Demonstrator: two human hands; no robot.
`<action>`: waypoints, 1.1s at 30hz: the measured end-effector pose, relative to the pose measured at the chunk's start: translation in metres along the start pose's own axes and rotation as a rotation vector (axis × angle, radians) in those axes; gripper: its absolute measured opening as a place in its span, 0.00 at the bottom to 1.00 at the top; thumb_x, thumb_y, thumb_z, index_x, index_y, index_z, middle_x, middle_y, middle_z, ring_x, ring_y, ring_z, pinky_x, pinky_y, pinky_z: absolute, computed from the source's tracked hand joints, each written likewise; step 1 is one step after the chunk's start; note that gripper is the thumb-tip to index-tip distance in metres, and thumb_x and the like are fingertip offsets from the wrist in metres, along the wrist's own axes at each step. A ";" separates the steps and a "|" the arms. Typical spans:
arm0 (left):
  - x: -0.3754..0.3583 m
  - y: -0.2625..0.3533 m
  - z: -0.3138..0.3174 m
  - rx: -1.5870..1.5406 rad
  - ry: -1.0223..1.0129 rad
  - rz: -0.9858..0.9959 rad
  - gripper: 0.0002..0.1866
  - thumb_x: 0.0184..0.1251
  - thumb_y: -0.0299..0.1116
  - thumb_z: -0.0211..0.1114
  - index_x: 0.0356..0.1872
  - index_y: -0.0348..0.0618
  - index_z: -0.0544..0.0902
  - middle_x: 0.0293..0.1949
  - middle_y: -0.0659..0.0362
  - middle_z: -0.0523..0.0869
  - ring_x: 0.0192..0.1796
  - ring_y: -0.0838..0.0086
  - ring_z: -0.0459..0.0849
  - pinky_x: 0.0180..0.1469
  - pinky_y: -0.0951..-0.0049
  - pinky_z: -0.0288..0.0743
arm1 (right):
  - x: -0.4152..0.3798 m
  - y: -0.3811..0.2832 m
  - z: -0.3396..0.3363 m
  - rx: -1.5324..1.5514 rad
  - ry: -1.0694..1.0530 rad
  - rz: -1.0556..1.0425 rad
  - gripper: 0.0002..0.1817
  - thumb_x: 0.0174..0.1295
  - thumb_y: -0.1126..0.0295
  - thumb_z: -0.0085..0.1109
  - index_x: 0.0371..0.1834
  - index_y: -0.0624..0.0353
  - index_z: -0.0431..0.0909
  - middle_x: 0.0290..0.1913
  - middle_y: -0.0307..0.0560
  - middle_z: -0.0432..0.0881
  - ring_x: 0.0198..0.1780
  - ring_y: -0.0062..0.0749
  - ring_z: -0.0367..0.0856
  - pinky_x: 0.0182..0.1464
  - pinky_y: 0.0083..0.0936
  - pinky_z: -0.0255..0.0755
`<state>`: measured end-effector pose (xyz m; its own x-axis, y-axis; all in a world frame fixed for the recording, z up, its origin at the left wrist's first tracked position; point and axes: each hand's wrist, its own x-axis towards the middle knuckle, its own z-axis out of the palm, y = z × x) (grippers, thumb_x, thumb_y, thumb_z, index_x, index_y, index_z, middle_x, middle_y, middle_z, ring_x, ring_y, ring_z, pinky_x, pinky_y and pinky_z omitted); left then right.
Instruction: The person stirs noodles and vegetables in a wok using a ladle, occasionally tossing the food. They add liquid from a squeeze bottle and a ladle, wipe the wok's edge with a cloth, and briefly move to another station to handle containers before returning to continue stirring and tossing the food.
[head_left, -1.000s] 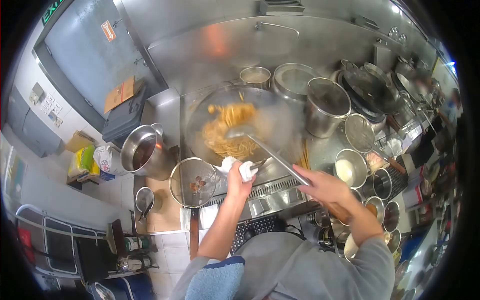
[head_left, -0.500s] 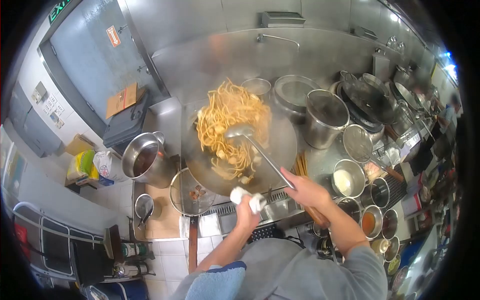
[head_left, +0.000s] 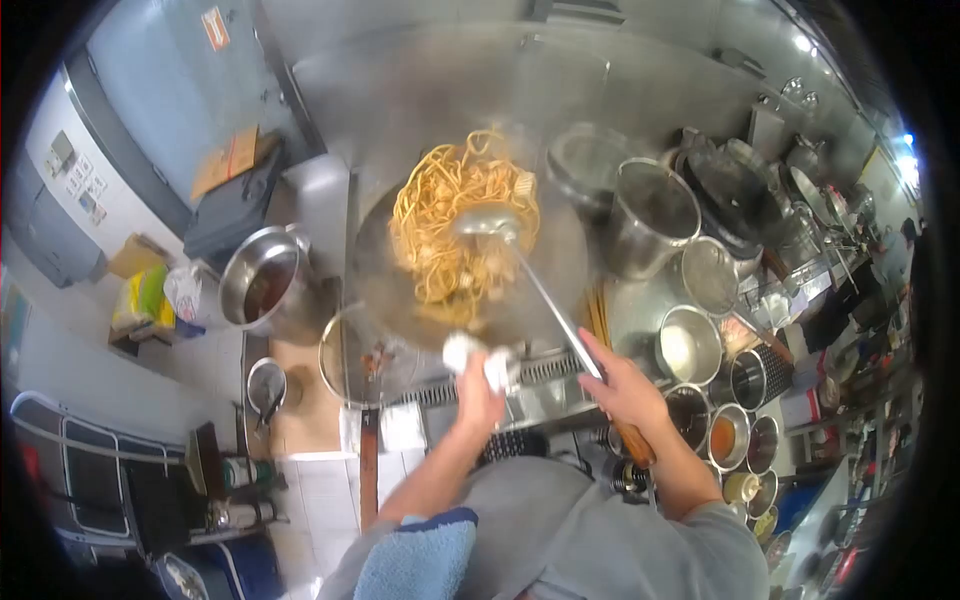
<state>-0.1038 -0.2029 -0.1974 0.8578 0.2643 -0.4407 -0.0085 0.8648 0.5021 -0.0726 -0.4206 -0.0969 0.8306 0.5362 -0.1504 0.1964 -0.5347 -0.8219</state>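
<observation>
My right hand [head_left: 628, 385] is closed around the long handle of a metal ladle [head_left: 545, 295], whose wooden end sticks out below my fist. The ladle's bowl rests among brown noodles with pale chunks [head_left: 440, 210] in a large wok [head_left: 555, 270]. My left hand [head_left: 480, 395] grips a folded white cloth [head_left: 462, 352] at the wok's near rim. Whatever part of the wok lies under the cloth is hidden. Steam and motion blur soften the far edge of the noodles.
Left of the wok are a round strainer [head_left: 322, 365] with a wooden handle and a steel pot of dark liquid [head_left: 230, 285]. To the right stand a tall steel pot [head_left: 650, 235], a bowl of white contents [head_left: 688, 345] and a container of orange liquid [head_left: 728, 437].
The noodles have shifted and bunched up in the wok, and the ladle now stands at a steeper angle across them. The whole view has moved slightly. Both hands keep their hold.
</observation>
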 end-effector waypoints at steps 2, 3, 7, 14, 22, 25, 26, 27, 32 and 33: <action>0.042 0.015 0.003 -0.009 -0.088 0.039 0.08 0.71 0.37 0.53 0.44 0.48 0.76 0.41 0.57 0.83 0.47 0.66 0.82 0.50 0.61 0.77 | -0.023 0.011 0.015 0.326 -0.033 0.165 0.36 0.67 0.74 0.52 0.78 0.48 0.50 0.25 0.44 0.76 0.18 0.26 0.72 0.22 0.26 0.68; 0.050 0.031 0.016 0.016 -0.039 -0.042 0.08 0.71 0.37 0.53 0.44 0.47 0.76 0.42 0.58 0.83 0.48 0.67 0.81 0.52 0.60 0.74 | -0.027 0.020 0.025 0.355 -0.015 0.176 0.37 0.67 0.76 0.50 0.78 0.49 0.49 0.23 0.40 0.73 0.17 0.23 0.69 0.20 0.23 0.67; 0.068 0.046 0.028 0.070 0.012 -0.036 0.09 0.69 0.41 0.56 0.43 0.50 0.77 0.37 0.63 0.84 0.41 0.72 0.82 0.40 0.64 0.72 | -0.015 0.053 0.055 0.563 0.081 0.162 0.37 0.68 0.78 0.49 0.78 0.54 0.45 0.18 0.34 0.65 0.14 0.17 0.62 0.15 0.18 0.62; -0.010 0.042 -0.024 0.123 -0.070 -0.171 0.24 0.69 0.51 0.60 0.58 0.48 0.74 0.47 0.58 0.83 0.47 0.69 0.84 0.42 0.64 0.77 | 0.090 0.018 0.019 0.413 0.240 0.138 0.38 0.68 0.72 0.53 0.78 0.56 0.45 0.17 0.35 0.67 0.13 0.19 0.64 0.13 0.20 0.63; -0.070 0.033 -0.096 0.277 -0.044 -0.175 0.37 0.66 0.38 0.61 0.72 0.45 0.54 0.52 0.44 0.80 0.46 0.54 0.86 0.29 0.63 0.81 | 0.093 -0.010 0.020 0.863 -0.092 0.162 0.41 0.63 0.76 0.53 0.78 0.56 0.44 0.22 0.35 0.67 0.16 0.19 0.65 0.13 0.21 0.62; -0.079 0.047 -0.091 0.243 0.003 -0.126 0.39 0.65 0.35 0.59 0.74 0.44 0.50 0.53 0.41 0.80 0.48 0.49 0.85 0.27 0.63 0.81 | 0.111 -0.005 0.007 0.702 0.043 0.124 0.40 0.62 0.76 0.53 0.78 0.58 0.46 0.23 0.35 0.67 0.16 0.18 0.65 0.13 0.20 0.61; -0.077 0.048 -0.089 0.219 0.011 -0.122 0.37 0.65 0.36 0.59 0.73 0.44 0.52 0.53 0.41 0.80 0.48 0.49 0.85 0.28 0.64 0.82 | 0.133 0.005 0.005 0.641 0.090 0.101 0.40 0.62 0.75 0.54 0.77 0.59 0.47 0.22 0.35 0.67 0.15 0.18 0.64 0.13 0.20 0.61; -0.074 0.049 -0.086 0.193 0.015 -0.114 0.36 0.65 0.36 0.59 0.73 0.43 0.55 0.53 0.41 0.80 0.48 0.49 0.85 0.28 0.65 0.82 | 0.158 0.012 0.002 0.625 0.043 0.085 0.41 0.62 0.75 0.55 0.78 0.59 0.46 0.21 0.35 0.67 0.15 0.18 0.64 0.14 0.20 0.62; -0.036 0.055 -0.036 0.187 -0.130 -0.141 0.28 0.67 0.42 0.57 0.66 0.42 0.67 0.52 0.46 0.82 0.48 0.56 0.86 0.41 0.62 0.82 | 0.217 -0.003 -0.002 0.664 -0.239 0.143 0.41 0.64 0.73 0.55 0.78 0.58 0.45 0.20 0.36 0.68 0.15 0.20 0.65 0.16 0.21 0.65; -0.025 0.057 -0.025 0.185 -0.184 -0.136 0.27 0.68 0.44 0.57 0.64 0.42 0.69 0.51 0.47 0.83 0.48 0.58 0.86 0.44 0.62 0.81 | 0.213 -0.008 -0.005 0.487 -0.297 0.107 0.40 0.64 0.72 0.55 0.78 0.57 0.45 0.21 0.37 0.69 0.15 0.20 0.66 0.16 0.21 0.65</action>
<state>-0.1383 -0.1497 -0.1762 0.9235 0.0547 -0.3797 0.1925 0.7901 0.5819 0.1051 -0.3053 -0.1194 0.6367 0.6938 -0.3366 -0.2013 -0.2718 -0.9411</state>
